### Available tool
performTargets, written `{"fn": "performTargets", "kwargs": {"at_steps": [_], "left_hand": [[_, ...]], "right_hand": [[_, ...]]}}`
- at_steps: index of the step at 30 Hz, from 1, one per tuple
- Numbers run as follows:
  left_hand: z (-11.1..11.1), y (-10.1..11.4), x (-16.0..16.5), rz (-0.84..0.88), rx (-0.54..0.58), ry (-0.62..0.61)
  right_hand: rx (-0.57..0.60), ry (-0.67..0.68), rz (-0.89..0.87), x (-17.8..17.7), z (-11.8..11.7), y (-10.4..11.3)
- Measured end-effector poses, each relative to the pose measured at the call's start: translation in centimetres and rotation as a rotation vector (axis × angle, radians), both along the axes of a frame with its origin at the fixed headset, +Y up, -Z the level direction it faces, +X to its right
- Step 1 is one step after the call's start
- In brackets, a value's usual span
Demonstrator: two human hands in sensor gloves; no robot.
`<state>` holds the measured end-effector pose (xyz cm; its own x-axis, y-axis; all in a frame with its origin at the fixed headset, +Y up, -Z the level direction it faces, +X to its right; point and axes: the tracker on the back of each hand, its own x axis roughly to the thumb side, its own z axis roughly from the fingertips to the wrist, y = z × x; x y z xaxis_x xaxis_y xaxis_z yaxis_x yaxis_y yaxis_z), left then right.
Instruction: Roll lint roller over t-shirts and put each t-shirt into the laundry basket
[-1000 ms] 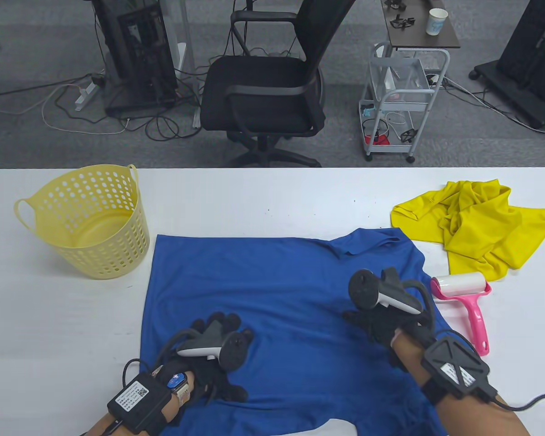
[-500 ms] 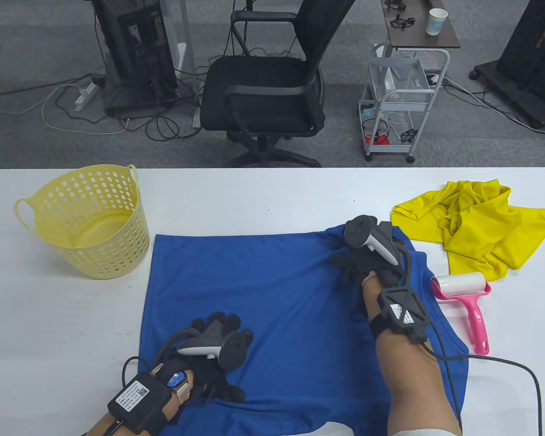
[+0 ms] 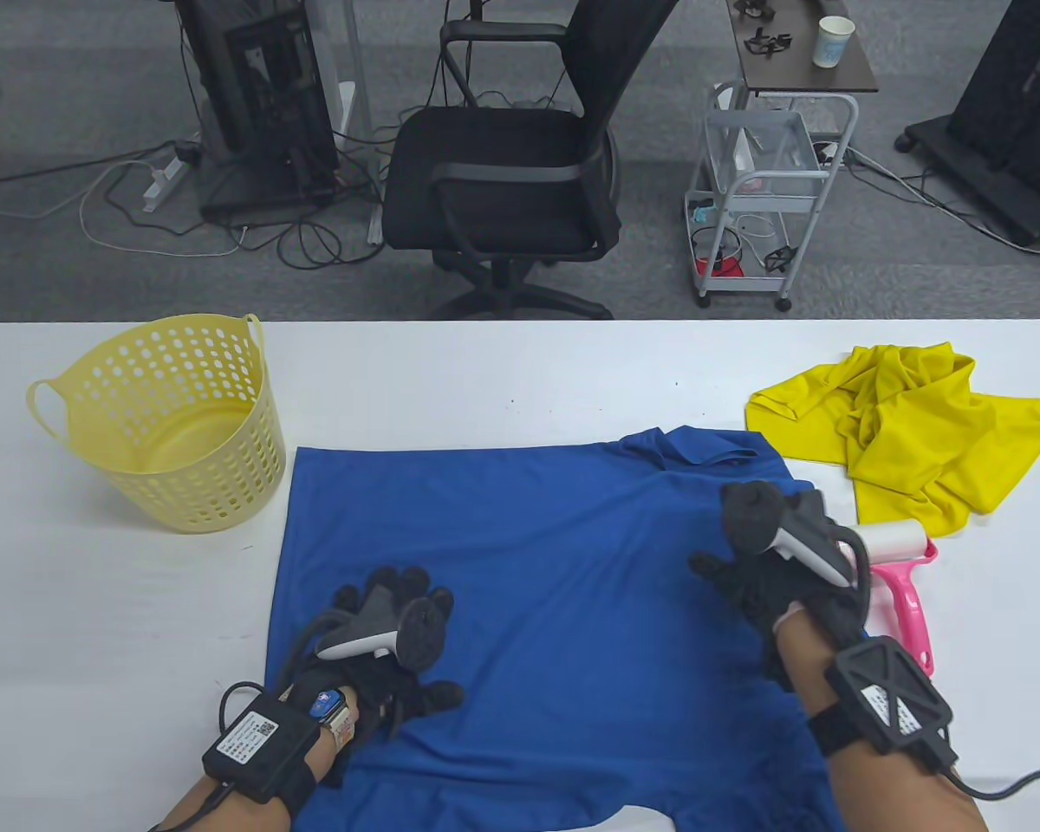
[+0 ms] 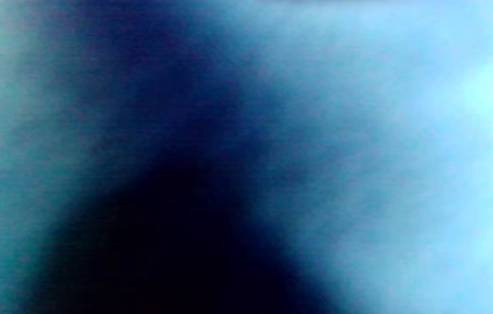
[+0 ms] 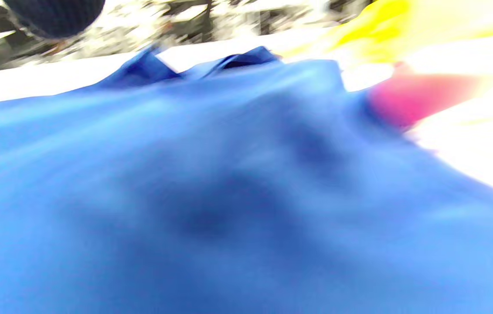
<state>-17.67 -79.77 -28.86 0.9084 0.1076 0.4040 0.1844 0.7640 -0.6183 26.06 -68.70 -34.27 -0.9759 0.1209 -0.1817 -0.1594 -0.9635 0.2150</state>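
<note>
Two t-shirts are counted on the table (image 3: 503, 364): one blue shirt (image 3: 555, 589), spread flat, and one yellow shirt (image 3: 910, 425), crumpled. One lint roller (image 3: 897, 563) is seen, pink-handled. One basket (image 3: 173, 425) is counted, yellow and perforated. Two gloved hands are counted, a left hand (image 3: 381, 641) and a right hand (image 3: 763, 581), and one tracker is strapped to each. Beyond the table, one office chair (image 3: 511, 173), one wheeled cart (image 3: 767, 191) and one paper cup (image 3: 834, 41) are counted. In the left wrist view nothing can be counted, only blur being shown.
</note>
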Motion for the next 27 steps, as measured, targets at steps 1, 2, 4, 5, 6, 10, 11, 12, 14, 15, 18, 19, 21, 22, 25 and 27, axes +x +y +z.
{"fn": "performTargets", "kwargs": {"at_steps": [1,2,4,5,6,10,11,12,14,15,18,19,21,22,25,27], "left_hand": [[0.0,0.1,0.1,-0.021,0.021,-0.010],[0.0,0.1,0.1,-0.034,0.023,-0.019],[0.0,0.1,0.1,-0.032,0.018,-0.016],[0.0,0.1,0.1,-0.029,0.018,-0.015],[0.0,0.1,0.1,-0.031,0.017,-0.016],[0.0,0.1,0.1,-0.036,0.012,-0.017],[0.1,0.1,0.1,-0.038,0.011,-0.017],[0.1,0.1,0.1,-0.040,0.010,-0.017],[0.1,0.1,0.1,-0.040,0.003,-0.016],[0.1,0.1,0.1,-0.038,0.000,-0.015],[0.1,0.1,0.1,-0.033,-0.005,-0.014],[0.1,0.1,0.1,-0.031,-0.004,-0.015],[0.1,0.2,0.1,-0.020,0.004,-0.014],[0.0,0.3,0.1,-0.016,0.014,-0.011],[-0.3,0.9,0.1,-0.014,0.074,0.021],[-0.5,1.4,0.0,-0.015,0.132,0.045]], "right_hand": [[0.020,-0.116,0.038,2.3,0.6,0.6],[0.020,-0.186,0.072,3.9,1.0,0.7],[-0.035,-0.304,0.138,7.0,2.1,0.0],[-0.081,-0.351,0.158,8.4,2.6,-0.7],[-0.164,-0.403,0.152,10.0,3.3,-1.8],[-0.261,-0.472,0.039,12.4,4.1,-4.7],[-0.289,-0.463,0.031,12.4,4.0,-5.2],[-0.327,-0.445,0.026,12.4,3.9,-5.6],[-0.251,-0.431,0.150,12.2,3.6,-5.4],[-0.224,-0.421,0.167,12.2,3.5,-5.4],[-0.120,-0.437,0.033,12.7,3.5,-4.5],[-0.045,-0.438,-0.030,12.6,3.7,-3.8],[0.114,-0.407,-0.063,12.2,4.3,-2.0],[0.192,-0.377,-0.066,11.6,4.6,-1.0],[0.320,-0.258,-0.104,9.4,5.6,1.6],[0.367,-0.177,-0.173,7.7,6.2,2.9]]}}
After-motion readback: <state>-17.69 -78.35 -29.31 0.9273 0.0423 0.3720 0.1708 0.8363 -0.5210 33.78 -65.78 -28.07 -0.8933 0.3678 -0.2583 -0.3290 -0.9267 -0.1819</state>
